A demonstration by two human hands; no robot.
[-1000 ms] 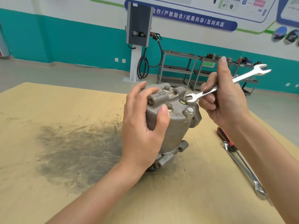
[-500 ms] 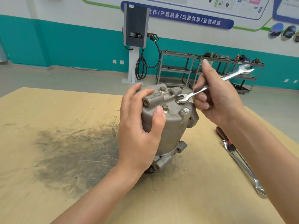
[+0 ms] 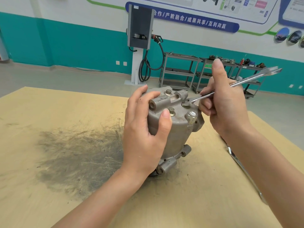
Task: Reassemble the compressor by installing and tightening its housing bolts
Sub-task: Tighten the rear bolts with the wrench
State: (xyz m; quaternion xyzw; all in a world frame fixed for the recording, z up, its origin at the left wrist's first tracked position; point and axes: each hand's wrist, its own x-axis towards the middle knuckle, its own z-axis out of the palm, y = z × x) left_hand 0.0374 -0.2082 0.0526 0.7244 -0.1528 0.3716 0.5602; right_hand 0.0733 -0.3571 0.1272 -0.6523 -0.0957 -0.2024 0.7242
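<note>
A grey metal compressor (image 3: pixel 178 129) stands upright on the wooden table (image 3: pixel 49 112). Several bolt heads show on its top face, among them a bolt (image 3: pixel 171 111) near my thumb and a larger silver one (image 3: pixel 190 116) at the right rim. My left hand (image 3: pixel 144 132) grips the compressor's left side, thumb at the top edge. My right hand (image 3: pixel 225 104) holds a silver open-end wrench (image 3: pixel 250 79) by its shaft. The wrench's lower jaw sits on a bolt (image 3: pixel 186 102) at the top right of the housing.
A second long wrench (image 3: pixel 243 170) lies on the table at the right, partly hidden by my right forearm. A dark smudged patch (image 3: pixel 79 153) covers the table left of the compressor. Metal shelf carts (image 3: pixel 179 71) and a wall charger (image 3: pixel 139 27) stand far behind.
The wrench's free end has swung slightly with my right hand while its jaw stays on the top-right bolt. My left hand keeps its grip on the housing.
</note>
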